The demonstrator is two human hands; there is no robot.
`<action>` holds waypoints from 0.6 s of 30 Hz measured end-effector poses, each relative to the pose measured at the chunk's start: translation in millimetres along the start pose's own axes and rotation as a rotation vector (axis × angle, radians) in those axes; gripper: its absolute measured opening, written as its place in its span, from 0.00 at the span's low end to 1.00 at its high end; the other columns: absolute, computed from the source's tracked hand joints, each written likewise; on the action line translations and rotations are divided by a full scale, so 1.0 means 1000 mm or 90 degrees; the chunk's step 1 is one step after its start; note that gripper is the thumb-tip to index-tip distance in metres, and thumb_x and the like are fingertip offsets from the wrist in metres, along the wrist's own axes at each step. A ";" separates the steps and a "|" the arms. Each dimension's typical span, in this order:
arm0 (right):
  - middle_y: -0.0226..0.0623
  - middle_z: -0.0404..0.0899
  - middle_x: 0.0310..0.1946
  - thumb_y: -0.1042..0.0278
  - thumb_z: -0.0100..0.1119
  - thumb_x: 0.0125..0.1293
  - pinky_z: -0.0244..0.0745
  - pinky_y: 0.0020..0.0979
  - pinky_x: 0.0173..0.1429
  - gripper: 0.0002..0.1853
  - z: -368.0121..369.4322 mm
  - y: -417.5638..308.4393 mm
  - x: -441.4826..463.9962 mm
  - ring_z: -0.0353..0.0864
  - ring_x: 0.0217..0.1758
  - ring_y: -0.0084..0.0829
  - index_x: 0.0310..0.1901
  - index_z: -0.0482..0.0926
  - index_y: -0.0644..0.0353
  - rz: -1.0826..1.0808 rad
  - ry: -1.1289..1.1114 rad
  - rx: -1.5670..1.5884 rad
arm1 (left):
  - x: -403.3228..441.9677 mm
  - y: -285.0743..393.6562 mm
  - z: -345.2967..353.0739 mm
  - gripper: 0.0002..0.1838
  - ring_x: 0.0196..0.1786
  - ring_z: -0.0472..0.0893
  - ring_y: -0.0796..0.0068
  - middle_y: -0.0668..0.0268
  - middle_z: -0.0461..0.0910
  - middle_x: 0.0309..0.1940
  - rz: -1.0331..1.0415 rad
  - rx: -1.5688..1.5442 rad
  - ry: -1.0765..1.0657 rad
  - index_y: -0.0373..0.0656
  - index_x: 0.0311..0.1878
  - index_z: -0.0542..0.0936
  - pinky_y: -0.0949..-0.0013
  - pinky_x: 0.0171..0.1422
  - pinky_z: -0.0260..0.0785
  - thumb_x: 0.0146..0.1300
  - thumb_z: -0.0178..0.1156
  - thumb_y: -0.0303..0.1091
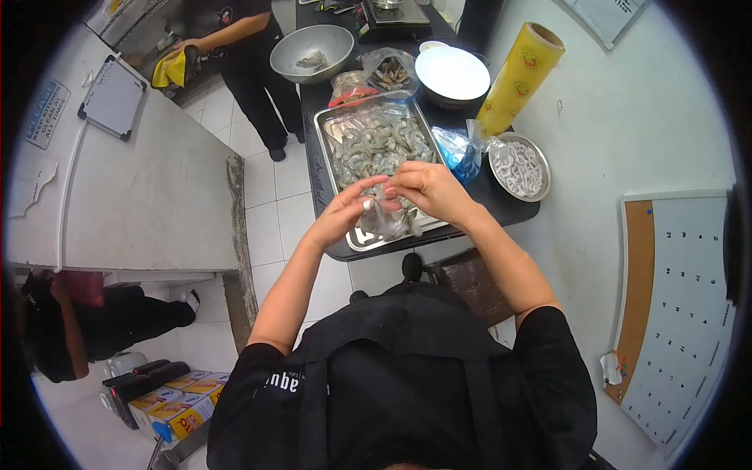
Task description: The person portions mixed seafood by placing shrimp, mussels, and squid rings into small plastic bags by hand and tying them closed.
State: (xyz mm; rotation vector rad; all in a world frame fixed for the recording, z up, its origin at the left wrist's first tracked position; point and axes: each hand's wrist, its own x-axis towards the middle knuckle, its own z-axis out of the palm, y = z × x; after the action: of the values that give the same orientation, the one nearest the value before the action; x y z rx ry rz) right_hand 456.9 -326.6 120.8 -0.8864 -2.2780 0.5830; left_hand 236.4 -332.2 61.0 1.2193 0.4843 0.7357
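A small clear plastic bag hangs between my hands over the near end of a metal tray, with something greyish inside or behind it. My left hand pinches the bag's top from the left. My right hand has its fingertips closed on the same top edge, close to the left fingers. The metal tray holds a heap of raw grey shrimp, partly hidden by my hands.
Around the tray on the black table are a metal bowl, a white plate, a bag of dark pieces, a blue bag, a bowl of white rings and a yellow wrap roll. Two other people stand to the left.
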 end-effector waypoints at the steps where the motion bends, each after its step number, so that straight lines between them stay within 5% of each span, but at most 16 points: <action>1: 0.37 0.78 0.31 0.73 0.61 0.59 0.75 0.33 0.38 0.05 0.002 0.002 -0.001 0.80 0.34 0.38 0.37 0.82 0.60 0.013 0.015 0.008 | 0.004 -0.008 -0.003 0.31 0.66 0.70 0.65 0.50 0.79 0.51 -0.019 -0.122 -0.019 0.41 0.69 0.59 0.63 0.66 0.62 0.61 0.49 0.28; 4: 0.37 0.79 0.31 0.73 0.61 0.59 0.75 0.32 0.37 0.05 -0.003 0.008 -0.001 0.80 0.34 0.37 0.37 0.82 0.61 0.043 0.040 0.028 | 0.004 -0.017 -0.005 0.31 0.63 0.72 0.68 0.52 0.80 0.51 -0.032 -0.211 -0.063 0.41 0.68 0.62 0.64 0.64 0.63 0.59 0.51 0.34; 6: 0.36 0.79 0.31 0.73 0.61 0.59 0.75 0.31 0.37 0.05 -0.003 0.012 -0.007 0.80 0.33 0.36 0.37 0.82 0.61 0.069 0.052 0.042 | 0.000 -0.029 -0.005 0.29 0.59 0.75 0.71 0.57 0.81 0.49 -0.101 0.040 -0.059 0.41 0.66 0.64 0.65 0.63 0.65 0.59 0.53 0.33; 10: 0.37 0.79 0.32 0.75 0.62 0.59 0.76 0.29 0.37 0.05 0.004 0.020 -0.016 0.81 0.32 0.31 0.38 0.82 0.63 0.033 0.014 0.057 | 0.012 -0.056 -0.008 0.14 0.52 0.78 0.76 0.64 0.82 0.46 -0.065 0.213 0.032 0.38 0.51 0.75 0.69 0.58 0.68 0.63 0.59 0.27; 12: 0.36 0.79 0.32 0.76 0.59 0.63 0.77 0.29 0.37 0.05 0.012 0.034 -0.020 0.81 0.32 0.27 0.36 0.82 0.67 0.227 0.017 0.283 | 0.021 -0.069 -0.015 0.06 0.53 0.78 0.76 0.63 0.82 0.46 -0.098 0.218 0.049 0.38 0.44 0.78 0.71 0.58 0.68 0.65 0.57 0.25; 13: 0.38 0.79 0.41 0.75 0.60 0.63 0.78 0.28 0.45 0.14 0.011 0.044 -0.022 0.81 0.42 0.27 0.50 0.78 0.67 0.308 -0.028 0.368 | 0.025 -0.074 -0.016 0.05 0.52 0.78 0.76 0.63 0.82 0.45 -0.086 0.180 0.074 0.38 0.43 0.78 0.71 0.58 0.69 0.65 0.57 0.25; 14: 0.38 0.79 0.41 0.75 0.60 0.63 0.78 0.28 0.45 0.14 0.014 0.050 -0.026 0.81 0.42 0.27 0.50 0.78 0.67 0.310 -0.025 0.368 | 0.029 -0.079 -0.017 0.05 0.51 0.78 0.76 0.62 0.82 0.45 -0.073 0.142 0.097 0.37 0.43 0.78 0.71 0.59 0.69 0.65 0.57 0.24; 16: 0.43 0.75 0.53 0.73 0.63 0.62 0.75 0.29 0.55 0.31 0.016 0.055 -0.030 0.76 0.55 0.31 0.66 0.63 0.63 0.264 0.178 0.648 | 0.034 -0.082 -0.013 0.05 0.50 0.79 0.75 0.62 0.82 0.45 -0.070 0.086 0.113 0.37 0.42 0.78 0.71 0.59 0.69 0.64 0.57 0.22; 17: 0.45 0.69 0.61 0.70 0.66 0.60 0.70 0.35 0.63 0.44 0.018 0.067 -0.039 0.69 0.64 0.35 0.72 0.48 0.59 0.283 0.145 0.614 | 0.035 -0.083 -0.012 0.04 0.50 0.79 0.75 0.62 0.82 0.45 -0.065 0.087 0.120 0.37 0.41 0.78 0.71 0.59 0.69 0.64 0.57 0.22; 18: 0.45 0.69 0.61 0.70 0.66 0.60 0.70 0.35 0.63 0.44 0.024 0.076 -0.048 0.69 0.64 0.35 0.72 0.48 0.59 0.283 0.147 0.614 | 0.037 -0.083 -0.012 0.04 0.50 0.79 0.75 0.62 0.82 0.44 -0.059 0.089 0.128 0.37 0.41 0.78 0.71 0.59 0.69 0.64 0.57 0.22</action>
State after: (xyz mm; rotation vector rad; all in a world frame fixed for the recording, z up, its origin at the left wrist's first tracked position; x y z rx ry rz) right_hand 502.3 -313.2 40.3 -0.8629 -1.3051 1.5048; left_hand 273.6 -310.9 -20.4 1.2496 0.7636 0.7583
